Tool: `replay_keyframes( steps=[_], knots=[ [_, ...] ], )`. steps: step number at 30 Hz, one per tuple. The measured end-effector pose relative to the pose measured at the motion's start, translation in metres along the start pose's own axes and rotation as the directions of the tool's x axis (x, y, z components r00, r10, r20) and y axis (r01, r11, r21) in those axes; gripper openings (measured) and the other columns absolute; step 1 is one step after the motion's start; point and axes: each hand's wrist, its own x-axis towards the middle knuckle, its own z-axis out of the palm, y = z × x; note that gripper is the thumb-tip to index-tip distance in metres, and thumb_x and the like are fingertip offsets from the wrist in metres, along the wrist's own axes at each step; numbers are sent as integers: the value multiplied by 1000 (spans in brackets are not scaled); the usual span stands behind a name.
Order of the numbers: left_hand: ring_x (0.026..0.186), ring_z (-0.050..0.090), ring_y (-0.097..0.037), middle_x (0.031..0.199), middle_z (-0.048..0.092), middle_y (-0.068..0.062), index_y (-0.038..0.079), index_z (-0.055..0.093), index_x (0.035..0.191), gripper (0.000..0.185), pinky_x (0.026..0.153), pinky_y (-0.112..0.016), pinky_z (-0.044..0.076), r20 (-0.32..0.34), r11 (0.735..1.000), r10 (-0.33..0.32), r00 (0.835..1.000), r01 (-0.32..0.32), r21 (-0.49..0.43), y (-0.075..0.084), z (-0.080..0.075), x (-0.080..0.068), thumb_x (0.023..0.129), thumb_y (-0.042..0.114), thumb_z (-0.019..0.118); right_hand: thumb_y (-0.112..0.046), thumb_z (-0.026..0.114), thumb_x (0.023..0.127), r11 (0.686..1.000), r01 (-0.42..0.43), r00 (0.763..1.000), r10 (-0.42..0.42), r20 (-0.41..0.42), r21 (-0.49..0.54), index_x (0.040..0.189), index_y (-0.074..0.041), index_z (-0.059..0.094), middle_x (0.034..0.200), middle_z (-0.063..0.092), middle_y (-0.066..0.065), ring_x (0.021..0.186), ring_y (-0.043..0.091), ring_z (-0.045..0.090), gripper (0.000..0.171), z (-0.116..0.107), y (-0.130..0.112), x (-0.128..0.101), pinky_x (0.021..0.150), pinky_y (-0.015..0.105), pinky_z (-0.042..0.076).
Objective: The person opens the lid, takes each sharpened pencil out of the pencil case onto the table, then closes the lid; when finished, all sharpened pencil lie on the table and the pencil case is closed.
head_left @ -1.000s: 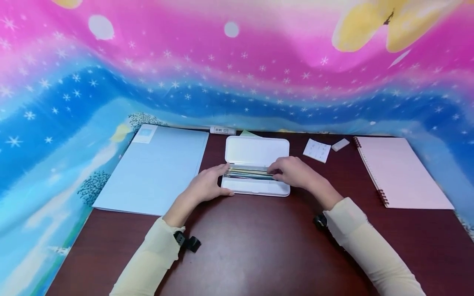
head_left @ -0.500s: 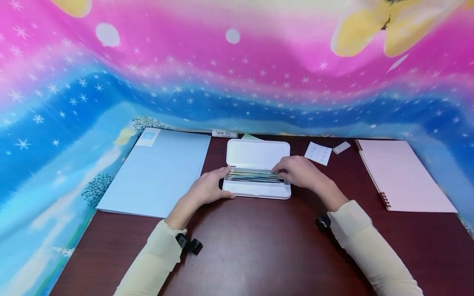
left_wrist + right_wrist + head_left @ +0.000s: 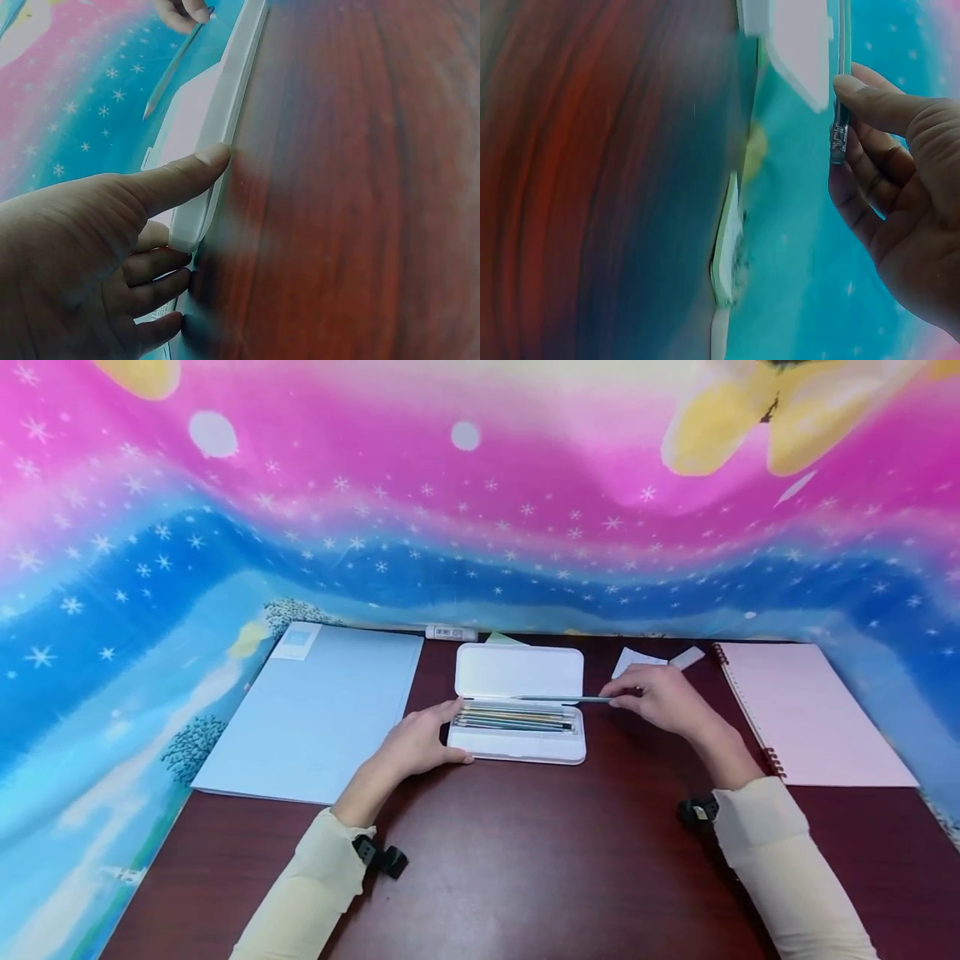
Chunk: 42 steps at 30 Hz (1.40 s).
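An open white pencil case point(image 3: 525, 750) lies on the table with several pencils point(image 3: 513, 719) inside. My left hand point(image 3: 416, 739) grips its left end; in the left wrist view the thumb lies on the case's front edge and the other fingers bend round the end. A pale green pencil point(image 3: 558, 698) is pinched near its eraser end by my right hand point(image 3: 667, 697), above and to the right of the case. Its sharpened tip points left in the head view. In the right wrist view the pencil point(image 3: 842, 52) is held between thumb and fingers, clear of the table.
A light blue folder point(image 3: 322, 710) lies to the left, a pink spiral notebook point(image 3: 817, 714) to the right. Along the back are a white tube point(image 3: 452, 633), a green paper point(image 3: 506, 638), a white patterned sheet point(image 3: 633, 660) and an eraser point(image 3: 687, 658).
My right hand has lifted one pencil out of the case and carried it right and upward. The left hand stays at the case's left end.
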Motion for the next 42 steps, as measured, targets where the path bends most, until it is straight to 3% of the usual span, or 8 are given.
replay_keyframes(
  steps=[6, 12, 17, 26, 31, 36, 42],
  knots=[
    [145, 46, -30, 160, 43, -8, 13, 36, 158, 100, 112, -50, 44, -13, 1000, 0, 1000, 0, -10, -2, 1, 1, 79, 50, 85, -5, 81, 83, 999, 2, 998, -5, -70, -38, 97, -20, 83, 90, 78, -4, 81, 12, 68, 20, -16, 20, -16, 70, 29, 53],
    [145, 46, -30, 160, 43, -8, 13, 36, 158, 100, 112, -51, 44, -6, 1000, -2, 1000, 1, -6, -1, 2, 0, 79, 50, 84, -7, 80, 85, 995, -96, 995, 95, -37, -36, 99, -19, 83, 91, 76, -3, 81, 16, 64, 18, -31, 31, -32, 71, 27, 50],
    [145, 46, -30, 161, 42, -8, 13, 35, 158, 100, 113, -51, 44, 5, 1000, -4, 1000, 4, -11, -1, 2, 1, 79, 49, 84, -9, 79, 87, 982, -186, 983, 185, -21, -42, 100, -20, 83, 99, 76, 3, 91, 21, 67, 17, -39, 43, -45, 77, 31, 51],
    [141, 51, -31, 159, 44, -6, 14, 38, 157, 101, 109, -49, 47, -17, 1000, 2, 1000, -2, 16, -1, 2, 1, 77, 52, 85, -10, 76, 91, 968, -244, 970, 243, -29, -56, 99, -19, 83, 99, 78, 6, 89, 20, 66, 15, -45, 66, -60, 74, 23, 48],
    [140, 51, -31, 159, 45, -6, 13, 38, 157, 101, 108, -50, 48, -21, 1000, 7, 1000, -7, 16, -2, 0, 2, 77, 52, 85, -11, 76, 91, 955, -294, 956, 295, 10, -48, 99, -17, 83, 101, 77, 10, 91, 23, 67, 12, -43, 75, -62, 75, 31, 50],
    [140, 52, -31, 159, 45, -6, 13, 38, 157, 101, 108, -50, 48, -18, 1000, -2, 1000, 2, 16, 0, -1, 1, 77, 51, 86, -9, 73, 92, 935, -353, 932, 354, 82, -26, 101, -14, 82, 104, 77, 13, 97, 31, 66, 13, -36, 83, -63, 84, 45, 50],
    [138, 53, -31, 159, 45, -5, 14, 38, 157, 101, 107, -49, 48, -23, 1000, 4, 1000, -3, 19, -1, 1, 1, 77, 52, 86, -7, 70, 94, 924, -381, 911, 382, 154, -33, 103, -15, 81, 104, 77, 13, 96, 29, 66, 17, -29, 90, -60, 86, 47, 50]
  ],
)
